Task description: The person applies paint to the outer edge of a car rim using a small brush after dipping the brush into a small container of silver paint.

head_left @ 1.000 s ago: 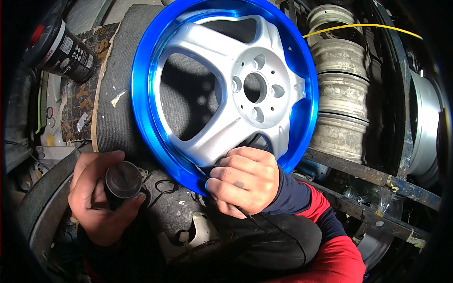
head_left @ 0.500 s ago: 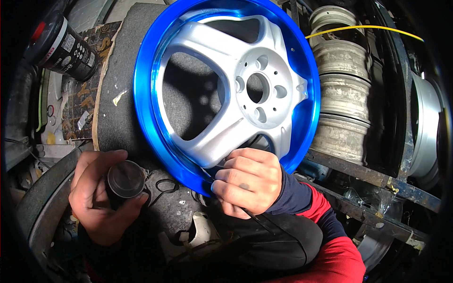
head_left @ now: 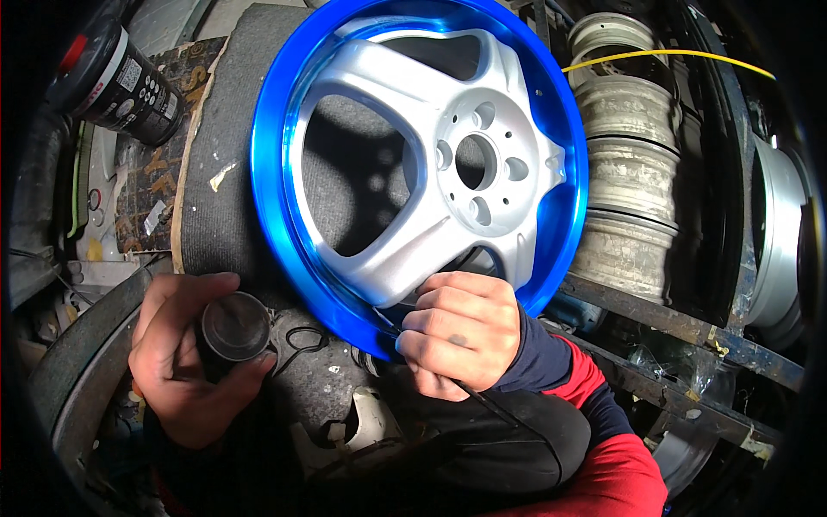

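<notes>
A car wheel rim point(head_left: 385, 258) with silver spokes and a glossy blue outer lip point(head_left: 274, 164) lies in front of me, face up. At its near edge my right hand point(head_left: 461, 336) is closed around a thin dark paintbrush point(head_left: 478, 398). The brush's handle sticks out below the palm, while its tip points to the seam between silver spoke and blue lip; whether it touches is hard to see. Left of the wheel, my left hand point(head_left: 185, 362) grips a small round black cup point(head_left: 236, 327) between thumb and fingers, its contents too dark to make out.
Grey carpet-like padding point(head_left: 226, 129) supports the wheel. A black bottle point(head_left: 129, 90) with a red cap stands far left. Several worn bare rims point(head_left: 624, 177) are stacked at right on a metal rack point(head_left: 680, 323), a yellow hose point(head_left: 663, 53) above them. My bent knee point(head_left: 543, 431) is below the right hand.
My right hand has shifted slightly right along the near edge of the wheel with the brush. The left hand keeps its hold on the cup. The whole view has drifted a little.
</notes>
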